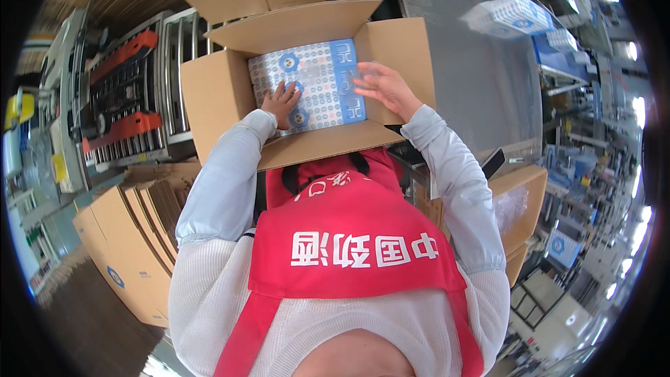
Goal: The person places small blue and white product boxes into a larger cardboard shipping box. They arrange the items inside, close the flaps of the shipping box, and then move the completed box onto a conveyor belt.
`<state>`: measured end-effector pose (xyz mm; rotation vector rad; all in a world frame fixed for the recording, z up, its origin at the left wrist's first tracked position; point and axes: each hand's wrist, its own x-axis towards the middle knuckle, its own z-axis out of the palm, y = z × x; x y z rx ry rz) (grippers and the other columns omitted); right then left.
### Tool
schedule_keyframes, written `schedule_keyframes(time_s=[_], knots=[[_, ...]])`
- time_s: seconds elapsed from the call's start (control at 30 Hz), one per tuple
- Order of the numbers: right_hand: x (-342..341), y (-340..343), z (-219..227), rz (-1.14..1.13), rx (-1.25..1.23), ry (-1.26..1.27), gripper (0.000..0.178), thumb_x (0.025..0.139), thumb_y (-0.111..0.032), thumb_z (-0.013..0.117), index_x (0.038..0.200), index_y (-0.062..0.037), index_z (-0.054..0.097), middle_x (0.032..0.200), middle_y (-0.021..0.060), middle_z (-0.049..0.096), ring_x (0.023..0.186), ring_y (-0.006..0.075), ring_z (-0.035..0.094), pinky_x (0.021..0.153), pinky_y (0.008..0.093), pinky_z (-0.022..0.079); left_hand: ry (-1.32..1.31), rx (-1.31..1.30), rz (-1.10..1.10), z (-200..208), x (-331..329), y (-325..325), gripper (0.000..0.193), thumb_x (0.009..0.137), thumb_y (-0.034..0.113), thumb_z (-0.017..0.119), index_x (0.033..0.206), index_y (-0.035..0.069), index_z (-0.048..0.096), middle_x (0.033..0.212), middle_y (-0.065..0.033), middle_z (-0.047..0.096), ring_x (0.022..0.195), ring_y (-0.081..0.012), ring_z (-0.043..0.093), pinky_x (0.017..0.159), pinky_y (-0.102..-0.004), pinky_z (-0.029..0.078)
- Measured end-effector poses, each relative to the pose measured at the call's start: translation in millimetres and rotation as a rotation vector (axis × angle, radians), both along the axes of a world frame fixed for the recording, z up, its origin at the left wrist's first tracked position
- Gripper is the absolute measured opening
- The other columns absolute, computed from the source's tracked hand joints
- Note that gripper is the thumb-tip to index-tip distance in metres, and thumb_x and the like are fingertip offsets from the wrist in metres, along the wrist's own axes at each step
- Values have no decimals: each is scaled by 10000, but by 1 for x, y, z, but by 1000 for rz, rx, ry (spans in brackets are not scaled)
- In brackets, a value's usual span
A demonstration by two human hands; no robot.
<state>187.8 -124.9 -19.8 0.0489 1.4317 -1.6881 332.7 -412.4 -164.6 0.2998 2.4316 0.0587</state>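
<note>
In front of me stands an open cardboard carton (pixel 398 45) with its flaps folded outward. White packages with a small blue pattern and a blue band (pixel 322 98) fill its inside; how many there are I cannot tell. My left hand (pixel 281 103) lies on the left part of their top, fingers spread. At the blue band on the right is my right hand (pixel 385 88), its fingers stretched out and slightly blurred. Nothing shows in either palm.
A steel table (pixel 467 63) adjoins the carton's right side, with similar packages (pixel 513 15) farther off. Leftward is a roller conveyor with red and black parts (pixel 122 91). Folded cartons (pixel 129 237) stand at lower left; a carton with clear plastic (pixel 515 206) sits at my right.
</note>
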Motion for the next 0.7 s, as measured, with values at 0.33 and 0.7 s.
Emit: schedule_keyframes(time_s=[0.33, 0.7], knots=[[22, 102, 50, -530, 214, 671, 326, 986, -93, 568, 1282, 41, 555, 1294, 151, 581, 1111, 295, 644, 942, 388, 546, -63, -115, -50, 10, 9, 12, 1326, 641, 575, 803, 1588, 104, 5, 1652, -171, -82, 1498, -457, -79, 1093, -665, 252], [238, 497, -36, -1252, 1561, 172, 659, 987, -404, 551, 1399, 98, 442, 1433, 285, 472, 1335, 397, 450, 1113, 430, 361, -56, -79, -38, 1, -4, 14, 1261, 667, 511, 778, 1581, 58, 36, 1641, -215, -49, 1485, -489, -92, 1105, -686, 228]])
